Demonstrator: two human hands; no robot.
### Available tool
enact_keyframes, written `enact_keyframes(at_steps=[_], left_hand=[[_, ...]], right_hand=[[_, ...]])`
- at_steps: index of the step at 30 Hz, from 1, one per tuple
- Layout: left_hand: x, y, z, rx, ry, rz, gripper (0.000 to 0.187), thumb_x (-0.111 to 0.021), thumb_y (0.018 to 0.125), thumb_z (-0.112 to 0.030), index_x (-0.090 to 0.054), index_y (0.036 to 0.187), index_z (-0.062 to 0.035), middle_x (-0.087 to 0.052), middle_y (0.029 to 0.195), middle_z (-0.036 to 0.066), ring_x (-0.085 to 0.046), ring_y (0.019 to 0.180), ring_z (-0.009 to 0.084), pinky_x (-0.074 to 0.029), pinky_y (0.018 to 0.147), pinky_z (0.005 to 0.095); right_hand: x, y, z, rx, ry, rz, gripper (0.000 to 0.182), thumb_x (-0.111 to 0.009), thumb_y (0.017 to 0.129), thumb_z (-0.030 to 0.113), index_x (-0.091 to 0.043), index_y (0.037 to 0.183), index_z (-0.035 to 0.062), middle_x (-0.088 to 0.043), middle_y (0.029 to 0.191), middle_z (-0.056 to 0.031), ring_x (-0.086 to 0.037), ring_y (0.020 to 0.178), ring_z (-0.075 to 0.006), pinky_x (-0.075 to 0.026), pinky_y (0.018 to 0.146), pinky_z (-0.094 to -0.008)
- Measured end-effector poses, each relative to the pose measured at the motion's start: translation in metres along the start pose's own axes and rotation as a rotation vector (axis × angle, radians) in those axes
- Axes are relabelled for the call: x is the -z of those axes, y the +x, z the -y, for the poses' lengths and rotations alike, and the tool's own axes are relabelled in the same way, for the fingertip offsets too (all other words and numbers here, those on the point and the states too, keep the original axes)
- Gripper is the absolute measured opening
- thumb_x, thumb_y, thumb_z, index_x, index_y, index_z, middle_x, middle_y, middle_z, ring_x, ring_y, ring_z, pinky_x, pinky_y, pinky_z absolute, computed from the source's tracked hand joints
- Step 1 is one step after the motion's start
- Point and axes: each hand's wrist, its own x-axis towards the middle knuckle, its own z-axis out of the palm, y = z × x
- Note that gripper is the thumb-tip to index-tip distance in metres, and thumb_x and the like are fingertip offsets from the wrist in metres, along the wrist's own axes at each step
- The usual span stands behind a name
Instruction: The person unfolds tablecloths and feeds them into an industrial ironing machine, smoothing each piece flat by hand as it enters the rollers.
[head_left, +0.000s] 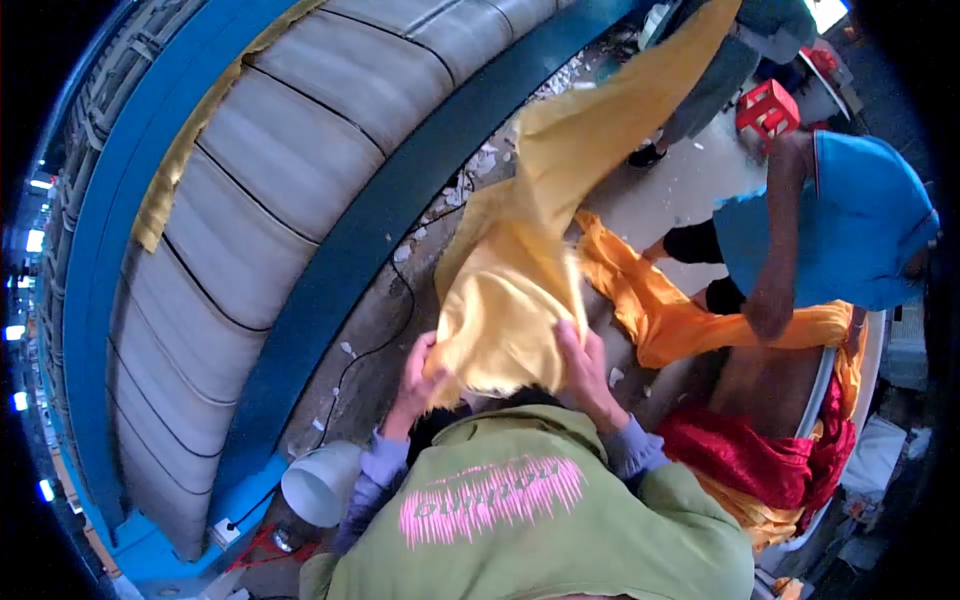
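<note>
A long yellow cloth (510, 310) hangs between my two hands and stretches away to the upper right, narrowing and twisting midway. At its near left edge, my left hand (412, 385) has its fingers closed on the fabric. My right hand (586, 372) grips the opposite edge. The near end of the cloth has a frayed hem and lies close to my lap. The far end reaches a person (712, 75) in dark clothing at the top. An orange cloth (670, 320) trails over the floor to the right of my right hand.
A large machine with grey padded panels (270, 180) and a blue frame (330, 310) curves along the left. On the right, a person in a blue shirt (850, 220) bends by a round tub (815, 395) holding red cloth (740, 445). A white bucket (320, 485), black cable (405, 300) and red stool (768, 108) stand about.
</note>
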Motion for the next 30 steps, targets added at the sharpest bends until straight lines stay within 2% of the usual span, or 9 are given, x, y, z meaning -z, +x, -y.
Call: enact_keyframes(at_steps=[3,4,9,14,17,19,21,26,30], left_hand=[[0.008,-0.022,-0.033,0.052,0.643,0.123,0.114,-0.083,0.053,-0.051,-0.026,0.139,-0.0041,-0.058,0.106,0.015,-0.058,0.097,0.0295,-0.046,0.085,0.0394],[0.01,-0.024,-0.033,-0.135,0.724,0.152,0.108,-0.083,0.056,-0.048,-0.028,0.138,-0.0038,-0.059,0.109,0.016,-0.059,0.099,0.0301,-0.046,0.086,0.041],[0.042,-0.041,-0.038,-0.121,0.464,-0.013,0.087,-0.074,0.067,-0.039,-0.033,0.135,-0.0037,-0.056,0.115,0.013,-0.057,0.104,0.0275,-0.045,0.089,0.0399],[0.086,-0.073,-0.05,0.116,-0.305,-0.515,0.066,-0.065,0.078,-0.03,-0.038,0.132,-0.0035,-0.054,0.121,0.01,-0.054,0.108,0.0248,-0.044,0.092,0.0387],[0.121,-0.082,-0.064,0.044,-0.63,-0.795,0.054,-0.059,0.085,-0.025,-0.041,0.13,-0.0035,-0.052,0.124,0.009,-0.053,0.111,0.0232,-0.043,0.094,0.038],[0.15,-0.083,-0.077,-0.073,-0.757,-0.839,0.05,-0.058,0.087,-0.024,-0.043,0.13,-0.0042,-0.052,0.125,0.008,-0.053,0.112,0.023,-0.043,0.095,0.0381],[0.172,-0.081,-0.081,-0.143,-0.822,-0.803,0.05,-0.058,0.087,-0.024,-0.043,0.13,-0.0052,-0.052,0.125,0.008,-0.053,0.112,0.0236,-0.044,0.095,0.039],[0.175,-0.07,-0.073,-0.114,-0.905,-0.764,0.051,-0.061,0.085,-0.023,-0.043,0.13,-0.0051,-0.054,0.122,0.008,-0.054,0.109,0.0247,-0.045,0.093,0.0394],[0.203,-0.072,-0.012,0.077,-0.366,-0.925,0.051,-0.066,0.083,-0.025,-0.047,0.126,-0.0041,-0.054,0.122,0.006,-0.054,0.105,0.0186,-0.041,0.094,0.0315]], right_hand=[[-0.025,-0.022,0.03,0.512,-0.177,0.1,0.012,-0.058,0.088,0.014,-0.058,0.078,0.007,-0.055,0.069,0.0006,-0.052,0.06,-0.0102,-0.043,0.054,-0.0253],[-0.049,-0.022,0.055,0.902,-0.294,0.266,0.006,-0.062,0.083,0.011,-0.059,0.081,0.0075,-0.058,0.073,-0.0037,-0.056,0.062,-0.0179,-0.046,0.056,-0.0295],[-0.208,-0.038,0.106,1.259,-0.304,0.916,0.015,-0.062,0.086,0.02,-0.054,0.084,0.0077,-0.055,0.088,-0.0095,-0.055,0.08,-0.0261,-0.045,0.064,-0.0359],[-0.366,-0.03,0.116,1.146,-0.081,1.02,0.019,-0.052,0.086,0.016,-0.046,0.075,0.003,-0.043,0.076,-0.0141,-0.044,0.071,-0.0315,-0.038,0.06,-0.0399],[-0.459,0.006,0.1,0.903,-0.093,0.856,0.026,-0.047,0.091,0.024,-0.046,0.073,0.0055,-0.049,0.067,-0.0105,-0.05,0.064,-0.0205,-0.039,0.059,-0.0372],[-0.492,0.048,0.102,0.769,-0.138,1.005,0.043,-0.044,0.093,0.04,-0.054,0.1,-0.0016,-0.057,0.097,-0.0244,-0.056,0.093,-0.0327,-0.044,0.082,-0.0437],[-0.468,0.058,0.11,0.693,-0.342,1.048,0.07,-0.042,0.091,0.049,-0.032,0.134,-0.0062,-0.037,0.135,-0.0271,-0.035,0.126,-0.0399,-0.028,0.107,-0.0399],[-0.363,0.056,0.097,1.168,-0.951,0.366,0.057,-0.052,0.089,0.041,-0.042,0.131,0.0044,-0.039,0.134,-0.0201,-0.033,0.128,-0.0352,-0.026,0.106,-0.044],[-0.366,0.076,0.071,1.269,-1.151,0.316,0.072,-0.046,0.086,0.056,-0.033,0.139,0.0092,-0.027,0.145,-0.0187,-0.023,0.135,-0.0343,-0.015,0.109,-0.0509]])
